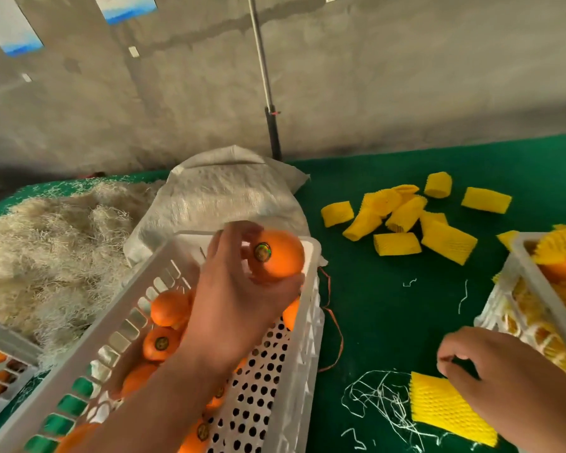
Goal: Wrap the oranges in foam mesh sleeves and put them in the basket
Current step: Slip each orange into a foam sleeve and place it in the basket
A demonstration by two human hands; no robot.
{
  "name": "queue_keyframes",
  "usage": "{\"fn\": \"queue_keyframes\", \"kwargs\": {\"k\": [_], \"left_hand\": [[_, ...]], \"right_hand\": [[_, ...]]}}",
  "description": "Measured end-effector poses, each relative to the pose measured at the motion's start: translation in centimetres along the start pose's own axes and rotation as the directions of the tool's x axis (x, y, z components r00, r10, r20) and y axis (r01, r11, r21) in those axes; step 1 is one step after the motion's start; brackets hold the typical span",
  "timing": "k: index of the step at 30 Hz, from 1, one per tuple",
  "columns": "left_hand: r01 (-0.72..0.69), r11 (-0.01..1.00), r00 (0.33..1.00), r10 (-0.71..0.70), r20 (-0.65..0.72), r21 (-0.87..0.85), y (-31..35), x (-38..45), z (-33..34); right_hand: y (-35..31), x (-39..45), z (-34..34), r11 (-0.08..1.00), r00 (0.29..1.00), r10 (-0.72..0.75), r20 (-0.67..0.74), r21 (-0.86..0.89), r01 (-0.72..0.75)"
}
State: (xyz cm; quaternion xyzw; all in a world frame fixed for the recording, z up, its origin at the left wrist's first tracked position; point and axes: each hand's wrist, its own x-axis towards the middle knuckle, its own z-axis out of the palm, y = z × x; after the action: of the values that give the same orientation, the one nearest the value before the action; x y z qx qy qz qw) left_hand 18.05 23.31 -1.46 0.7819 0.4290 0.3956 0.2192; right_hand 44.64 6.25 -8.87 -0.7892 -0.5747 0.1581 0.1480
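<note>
My left hand (239,289) grips an orange (280,256) with a round sticker, holding it above the far end of a white slatted crate (137,325) that holds several bare oranges (169,307). My right hand (500,374) pinches the end of a yellow foam mesh sleeve (445,408) lying on the green table near the front. At the right edge stands a white basket (536,289) with several sleeved oranges (563,253) in it.
Several loose yellow sleeves (406,214) lie scattered on the green table (389,305) at the back right. A woven sack (229,191) and a heap of straw (52,243) sit behind the crate. Another crate (3,371) shows at far left. White threads (379,400) lie beside the held sleeve.
</note>
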Motion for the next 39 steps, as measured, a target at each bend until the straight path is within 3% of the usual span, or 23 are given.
{"fn": "queue_keyframes", "kwargs": {"k": [3,7,10,15,20,24,29,32,35,37,39], "left_hand": [[-0.018,0.996,0.955,0.041,0.294,-0.082,3.4,-3.8,3.3],[-0.226,0.973,0.796,0.151,0.587,0.057,4.2,-7.7,7.0],[-0.347,0.925,0.681,0.132,0.721,0.158,3.6,-8.8,8.5],[-0.477,0.821,0.557,0.005,0.831,0.314,1.6,-8.5,9.6],[-0.563,0.730,0.462,-0.110,0.880,0.387,0.6,-8.5,9.8],[-0.561,0.727,0.392,-0.188,0.901,0.396,0.3,-8.7,9.6],[-0.555,0.742,0.367,-0.187,0.911,0.376,0.8,-8.6,9.3],[-0.577,0.734,0.367,-0.158,0.917,0.357,1.2,-8.6,9.3],[-0.574,0.746,0.410,-0.096,0.907,0.339,1.4,-8.3,9.4],[-0.557,0.769,0.435,-0.052,0.899,0.314,1.3,-8.1,9.5],[-0.561,0.780,0.469,0.023,0.883,0.278,1.2,-7.9,9.5]], "right_hand": [[-0.3,0.0,-0.2,1.000,1.000,0.020,0.017,-0.020,-0.020],[0.5,0.0,0.0,0.992,0.992,0.078,0.097,-0.105,-0.068],[1.2,-0.3,0.3,0.977,0.958,0.147,0.245,-0.184,-0.103],[2.1,-0.8,0.7,0.959,0.857,0.230,0.462,-0.259,-0.118],[1.9,-0.4,1.1,0.937,0.810,0.283,0.513,-0.330,-0.118],[0.6,-0.5,2.4,0.861,0.739,0.332,0.586,-0.508,0.016],[-0.1,-0.5,3.9,0.788,0.676,0.405,0.615,-0.611,0.083],[0.8,-0.3,3.9,0.843,0.774,0.346,0.530,-0.538,-0.008],[0.8,0.2,2.9,0.964,0.914,0.191,0.359,-0.244,-0.106],[0.7,0.2,1.8,0.994,0.958,0.104,0.267,-0.005,-0.106],[0.6,0.1,1.1,0.995,0.977,0.062,0.205,0.069,-0.078]]}}
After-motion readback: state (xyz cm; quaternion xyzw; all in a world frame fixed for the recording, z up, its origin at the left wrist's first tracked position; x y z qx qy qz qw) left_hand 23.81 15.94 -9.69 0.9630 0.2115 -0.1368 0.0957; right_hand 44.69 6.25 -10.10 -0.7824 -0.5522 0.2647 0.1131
